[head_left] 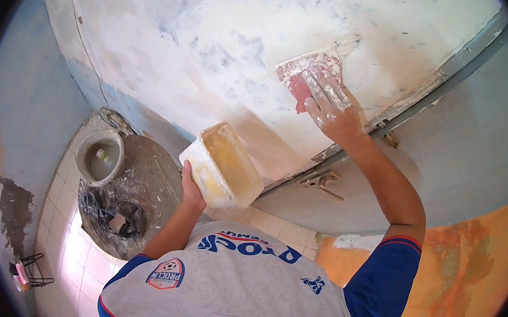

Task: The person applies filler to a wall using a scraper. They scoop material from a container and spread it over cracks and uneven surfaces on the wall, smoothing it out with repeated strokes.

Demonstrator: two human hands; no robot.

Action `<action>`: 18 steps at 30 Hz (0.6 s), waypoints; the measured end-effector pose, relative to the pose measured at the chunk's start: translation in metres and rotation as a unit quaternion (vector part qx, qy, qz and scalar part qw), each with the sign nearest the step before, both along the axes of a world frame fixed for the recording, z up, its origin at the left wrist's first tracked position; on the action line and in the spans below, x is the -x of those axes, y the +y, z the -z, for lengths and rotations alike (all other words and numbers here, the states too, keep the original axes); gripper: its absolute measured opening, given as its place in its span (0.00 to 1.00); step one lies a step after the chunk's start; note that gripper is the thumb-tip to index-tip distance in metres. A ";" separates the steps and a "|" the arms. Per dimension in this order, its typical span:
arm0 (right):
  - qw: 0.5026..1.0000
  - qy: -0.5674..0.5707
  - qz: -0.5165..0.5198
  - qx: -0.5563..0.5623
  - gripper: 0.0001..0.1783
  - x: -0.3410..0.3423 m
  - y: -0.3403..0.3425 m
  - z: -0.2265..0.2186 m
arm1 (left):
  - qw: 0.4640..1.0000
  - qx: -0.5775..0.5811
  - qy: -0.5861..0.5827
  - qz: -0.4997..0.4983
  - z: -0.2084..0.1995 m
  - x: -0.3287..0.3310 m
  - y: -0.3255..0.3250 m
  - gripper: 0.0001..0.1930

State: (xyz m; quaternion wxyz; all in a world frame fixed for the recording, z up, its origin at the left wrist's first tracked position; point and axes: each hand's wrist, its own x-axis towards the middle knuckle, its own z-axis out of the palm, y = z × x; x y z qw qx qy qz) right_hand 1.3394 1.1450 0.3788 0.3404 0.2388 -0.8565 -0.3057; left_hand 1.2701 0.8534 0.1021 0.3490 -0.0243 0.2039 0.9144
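Note:
Against the pale, patchy wall (173, 49) lies a red flat putty spreader (300, 95), smeared with white filler. My right hand (332, 110) is closed on the spreader, its whitened fingers laid along the blade's back. In front of my chest my left hand (192, 190) grips a rectangular plastic tub (214, 182) by its side. The tub is tilted, with white and yellowish residue on its walls. How much filler it holds, I cannot tell. The fingers beneath the tub are hidden.
Lower left, a stained round surface (159, 174) carries a grey bucket (78, 164) and a crumpled black plastic bag (131, 211). A cable (83, 35) hangs down the wall. A grey frame edge (441, 90) runs beside my right arm. Floor tiles (71, 248) show below.

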 end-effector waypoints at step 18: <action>0.959 -0.095 0.003 0.266 0.07 -0.012 -0.028 -0.033 | 1.000 0.013 -0.004 -0.006 0.022 0.004 0.004 0.36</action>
